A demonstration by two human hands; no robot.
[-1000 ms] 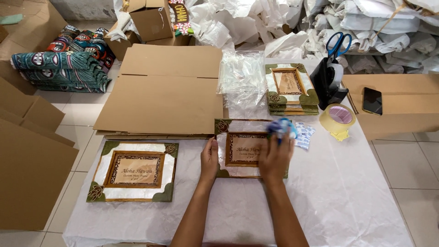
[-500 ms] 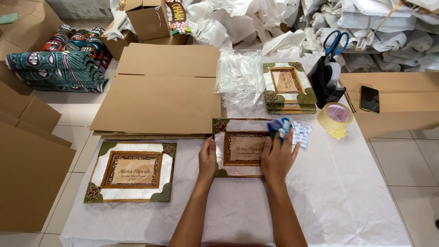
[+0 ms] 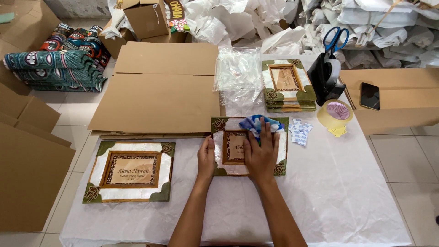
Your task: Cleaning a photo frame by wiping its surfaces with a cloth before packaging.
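A small decorated picture frame [image 3: 228, 130] with green corners lies flat on the white-covered table [image 3: 347, 192]. My left hand [image 3: 206, 158] rests flat on the frame's left edge and steadies it. My right hand [image 3: 261, 153] presses a blue and white cloth [image 3: 256, 124] onto the frame's glass, fingers spread over the cloth. The middle of the frame is partly hidden under my right hand.
A larger frame [image 3: 130, 171] lies at the left. A stack of frames [image 3: 287, 87], clear bags [image 3: 238, 73], a tape dispenser with scissors [image 3: 330, 68], a tape roll [image 3: 336, 114], small white packets [image 3: 299, 131], a phone [image 3: 369, 96] and flat cardboard [image 3: 160, 91] sit behind.
My right hand with the cloth has slid left and toward me across the frame's glass. The left hand stays on the frame's left edge.
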